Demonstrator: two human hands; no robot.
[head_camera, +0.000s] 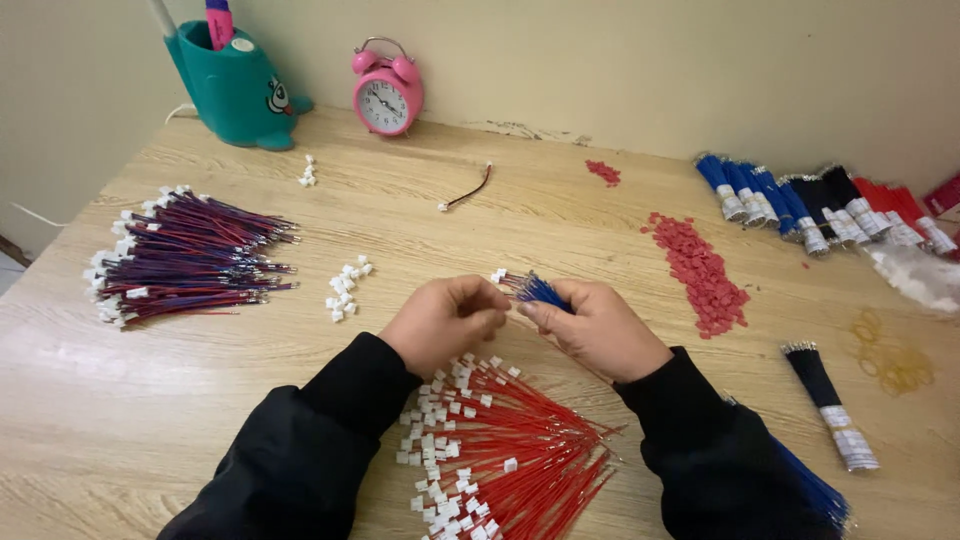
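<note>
Risked, by judgement: a slip of the small white connector (498, 275) out of the fingertips and down among the loose white housings (347, 288) or the red wire pile, through too light a pinch; also a splaying of the blue wires (537, 291) through a slackened grip, and a sleeve dragging across the pile just beneath the forearms. Farthest left on the bench (130, 420): a heap of finished red-and-blue leads (190, 258) with white ends, well apart from both hands. Nearer the middle, left hand (445, 320) curled almost closed, thumb and forefinger pinched at the white connector, at the near-left tip of the blue bundle. Below and between the wrists: red wires with white connectors (500, 445), fanned out at the near edge. Right hand (595, 328) closed around the blue wires, only their left ends showing past the fingers, the bundle held above the bench at the centre, between the two hands. Farther right: a strip of small red housings (700, 275), a black bundle (828, 400) with a taped end, and banded blue, black and red bundles (820, 205) along the far right.
</note>
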